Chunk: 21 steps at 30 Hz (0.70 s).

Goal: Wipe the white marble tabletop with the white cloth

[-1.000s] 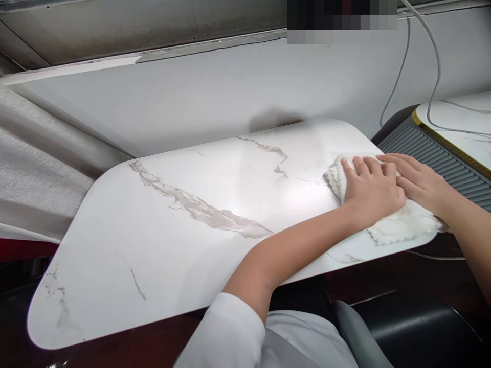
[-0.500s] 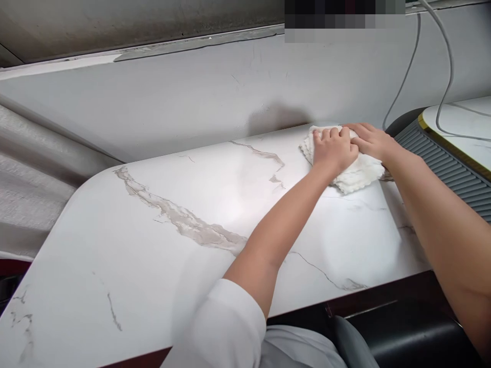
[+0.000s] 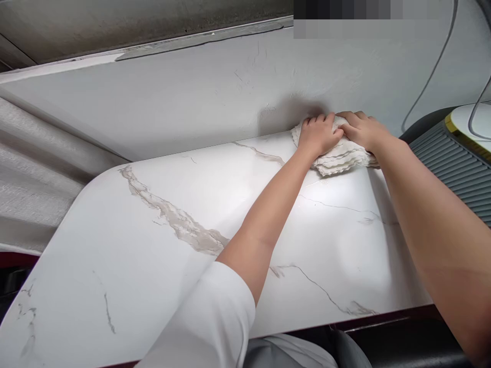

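Note:
Folded into several layers, a white cloth (image 3: pixel 337 157) with a wavy edge lies on the white marble-patterned tabletop (image 3: pixel 153 296), up against the wall side. Pressed down on its left part is my left hand (image 3: pixel 316 135), its fingers close together and bent over the cloth. My right hand (image 3: pixel 362 132) rests on the cloth's right part with its fingers pointing left, the two hands nearly meeting. Both palms hide much of the cloth, and its underside is out of sight.
Behind the table runs a pale wall panel (image 3: pixel 184 102) with a ledge above. A grey ribbed unit (image 3: pixel 452 158) with a white top stands at the right, and a grey cable (image 3: pixel 431 76) hangs there. Pale curtain fabric (image 3: pixel 34 179) hangs at the left, beside the table's rounded corner.
Both hands and the cloth have slid a little toward the wall and slightly left along the table. The cloth's near edge now shows more layers. The view has shifted slightly.

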Each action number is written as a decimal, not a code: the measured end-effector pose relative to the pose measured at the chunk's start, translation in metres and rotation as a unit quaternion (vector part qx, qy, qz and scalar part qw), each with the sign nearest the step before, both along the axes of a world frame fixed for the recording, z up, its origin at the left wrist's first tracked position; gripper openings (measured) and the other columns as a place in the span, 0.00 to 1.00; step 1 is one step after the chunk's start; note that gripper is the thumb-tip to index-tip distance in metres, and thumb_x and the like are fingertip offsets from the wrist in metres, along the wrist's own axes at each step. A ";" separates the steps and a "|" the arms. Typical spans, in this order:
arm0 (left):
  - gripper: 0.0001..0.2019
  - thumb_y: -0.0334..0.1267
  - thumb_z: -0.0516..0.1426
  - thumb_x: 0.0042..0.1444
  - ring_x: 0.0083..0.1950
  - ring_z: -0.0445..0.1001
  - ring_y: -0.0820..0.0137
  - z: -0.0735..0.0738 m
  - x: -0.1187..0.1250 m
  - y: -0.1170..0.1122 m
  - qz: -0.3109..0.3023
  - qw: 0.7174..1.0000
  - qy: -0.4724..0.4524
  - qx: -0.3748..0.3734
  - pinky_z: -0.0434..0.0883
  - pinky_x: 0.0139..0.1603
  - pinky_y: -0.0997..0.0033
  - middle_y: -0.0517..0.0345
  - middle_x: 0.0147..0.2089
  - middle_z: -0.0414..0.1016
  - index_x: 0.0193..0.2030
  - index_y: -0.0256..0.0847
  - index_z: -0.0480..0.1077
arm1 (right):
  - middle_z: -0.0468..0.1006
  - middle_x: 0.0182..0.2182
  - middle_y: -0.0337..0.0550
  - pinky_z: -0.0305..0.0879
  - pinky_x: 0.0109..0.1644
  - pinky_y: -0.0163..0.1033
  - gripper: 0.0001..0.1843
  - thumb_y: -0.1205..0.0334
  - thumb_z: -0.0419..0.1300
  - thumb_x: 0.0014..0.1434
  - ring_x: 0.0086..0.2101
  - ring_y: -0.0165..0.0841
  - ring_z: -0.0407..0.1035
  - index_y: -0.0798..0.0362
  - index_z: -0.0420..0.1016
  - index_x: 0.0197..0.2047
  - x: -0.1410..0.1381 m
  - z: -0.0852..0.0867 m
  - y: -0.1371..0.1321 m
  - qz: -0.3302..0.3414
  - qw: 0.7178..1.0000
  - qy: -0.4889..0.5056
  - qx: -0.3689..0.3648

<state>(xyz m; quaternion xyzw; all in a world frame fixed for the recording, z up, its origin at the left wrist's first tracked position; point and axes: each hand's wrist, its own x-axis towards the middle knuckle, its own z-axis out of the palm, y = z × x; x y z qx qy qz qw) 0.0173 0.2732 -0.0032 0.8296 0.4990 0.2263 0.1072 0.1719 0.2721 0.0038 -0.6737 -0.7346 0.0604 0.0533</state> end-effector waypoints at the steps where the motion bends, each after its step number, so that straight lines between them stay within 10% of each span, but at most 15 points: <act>1: 0.16 0.42 0.47 0.67 0.60 0.67 0.62 0.000 0.001 -0.001 0.005 1.000 0.005 0.000 0.58 0.67 0.60 0.51 0.58 0.74 0.57 0.41 0.65 | 0.58 0.66 0.57 0.58 0.58 0.65 0.32 0.48 0.39 0.67 0.62 0.59 0.57 0.43 0.50 0.72 -0.002 0.003 -0.002 -0.017 1.000 0.011 -0.007; 12: 0.21 0.38 0.44 0.66 0.67 0.62 0.57 -0.004 0.020 -0.033 0.042 0.997 0.054 0.035 0.49 0.73 0.51 0.47 0.63 0.70 0.62 0.38 0.65 | 0.58 0.69 0.46 0.54 0.64 0.58 0.30 0.46 0.42 0.68 0.65 0.49 0.56 0.41 0.55 0.71 0.005 0.012 -0.037 -0.011 0.999 0.031 0.005; 21: 0.22 0.41 0.44 0.67 0.70 0.61 0.54 -0.005 0.037 -0.107 0.011 0.995 0.072 0.063 0.50 0.74 0.49 0.46 0.66 0.67 0.62 0.37 0.66 | 0.55 0.71 0.40 0.56 0.65 0.54 0.31 0.46 0.42 0.67 0.66 0.45 0.55 0.39 0.52 0.71 0.027 0.011 -0.117 -0.054 0.998 0.014 -0.002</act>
